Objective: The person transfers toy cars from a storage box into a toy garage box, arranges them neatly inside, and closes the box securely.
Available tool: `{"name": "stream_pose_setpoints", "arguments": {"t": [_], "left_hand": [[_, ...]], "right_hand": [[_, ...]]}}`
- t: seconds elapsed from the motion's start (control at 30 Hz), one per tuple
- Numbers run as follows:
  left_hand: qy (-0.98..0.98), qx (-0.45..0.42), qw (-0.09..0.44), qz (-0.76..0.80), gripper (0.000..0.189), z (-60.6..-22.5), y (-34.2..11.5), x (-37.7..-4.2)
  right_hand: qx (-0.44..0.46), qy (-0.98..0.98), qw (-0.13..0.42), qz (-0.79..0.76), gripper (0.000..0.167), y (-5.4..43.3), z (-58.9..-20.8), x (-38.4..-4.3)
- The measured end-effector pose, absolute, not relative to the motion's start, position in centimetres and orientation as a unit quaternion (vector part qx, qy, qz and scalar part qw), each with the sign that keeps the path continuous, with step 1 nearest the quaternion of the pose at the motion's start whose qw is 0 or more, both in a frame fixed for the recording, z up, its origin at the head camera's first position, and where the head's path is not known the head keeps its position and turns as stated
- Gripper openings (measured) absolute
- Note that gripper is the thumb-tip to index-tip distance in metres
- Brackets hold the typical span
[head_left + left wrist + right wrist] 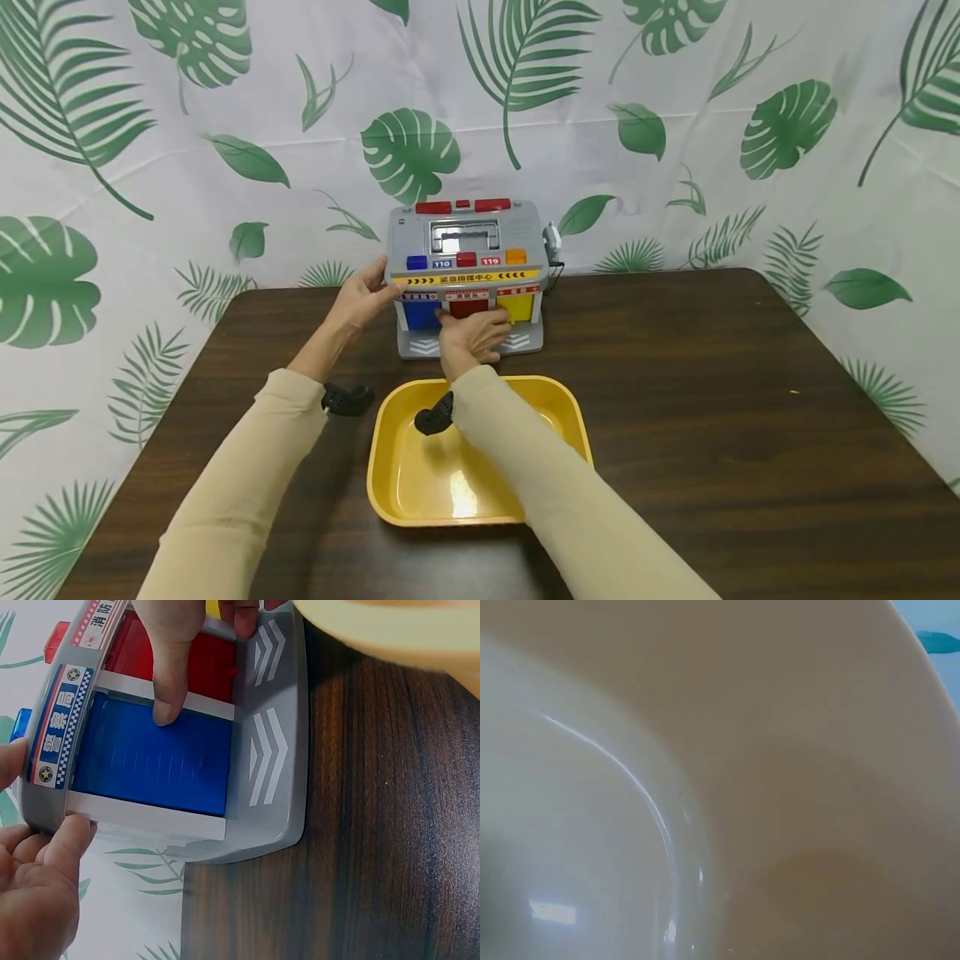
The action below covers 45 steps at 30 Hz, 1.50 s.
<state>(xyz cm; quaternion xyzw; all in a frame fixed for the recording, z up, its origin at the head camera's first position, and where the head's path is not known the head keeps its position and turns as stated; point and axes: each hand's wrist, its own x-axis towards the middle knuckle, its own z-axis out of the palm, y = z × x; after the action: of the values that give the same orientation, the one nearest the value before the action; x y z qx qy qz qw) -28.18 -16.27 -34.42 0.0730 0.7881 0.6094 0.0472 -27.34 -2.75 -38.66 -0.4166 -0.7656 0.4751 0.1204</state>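
A grey toy emergency station (465, 217) with blue, red and yellow doors stands at the back of the table. My left hand (358, 302) grips its left front corner, with fingers on both sides of the edge in the left wrist view. In front of the doors is my right hand (472, 335). Its straight thumb touches the blue door (150, 761) near the white divider, while its other fingers lie across the lower front of the red door (214, 667). Part of the yellow door (519, 308) shows beyond that hand.
A yellow tray (382, 467) sits on the dark wooden table (712, 417) below my right forearm; its inside wall (780, 697) fills the right wrist view. A small grey handset (552, 243) hangs on the station's right side. A leaf-patterned cloth (540, 142) hangs behind.
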Motion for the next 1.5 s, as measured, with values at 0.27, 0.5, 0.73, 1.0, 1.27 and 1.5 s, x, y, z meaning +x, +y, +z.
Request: {"name": "stream_pose_setpoints", "arguments": {"t": [0.27,0.5,0.73,1.0,1.27,1.5], "left_hand": [[0.785,0.065,0.048,0.614,0.075,-34.2,-16.4,-27.9],[0.779,0.078,0.036,0.621,0.074,-33.9,-16.3,-28.1],[0.764,0.089,0.032,0.638,0.070,-33.7,-16.2,-27.9],[0.766,0.088,0.039,0.636,0.071,-33.7,-16.2,-28.2],[0.774,0.077,0.050,0.627,0.074,-34.0,-16.4,-28.3],[0.784,0.071,0.051,0.614,0.073,-34.5,-16.5,-28.5]], "right_hand": [[-0.418,-0.769,0.125,0.467,0.100,-3.0,-38.3,-27.6],[-0.420,-0.772,0.137,0.458,0.099,-3.0,-37.9,-28.0],[-0.419,-0.773,0.136,0.457,0.100,-3.0,-37.8,-28.0],[-0.415,-0.774,0.135,0.458,0.098,-2.8,-37.8,-27.9],[-0.378,-0.762,0.098,0.517,0.093,-1.8,-37.6,-27.0],[-0.311,-0.688,0.035,0.655,0.077,0.5,-36.5,-25.2]]}}
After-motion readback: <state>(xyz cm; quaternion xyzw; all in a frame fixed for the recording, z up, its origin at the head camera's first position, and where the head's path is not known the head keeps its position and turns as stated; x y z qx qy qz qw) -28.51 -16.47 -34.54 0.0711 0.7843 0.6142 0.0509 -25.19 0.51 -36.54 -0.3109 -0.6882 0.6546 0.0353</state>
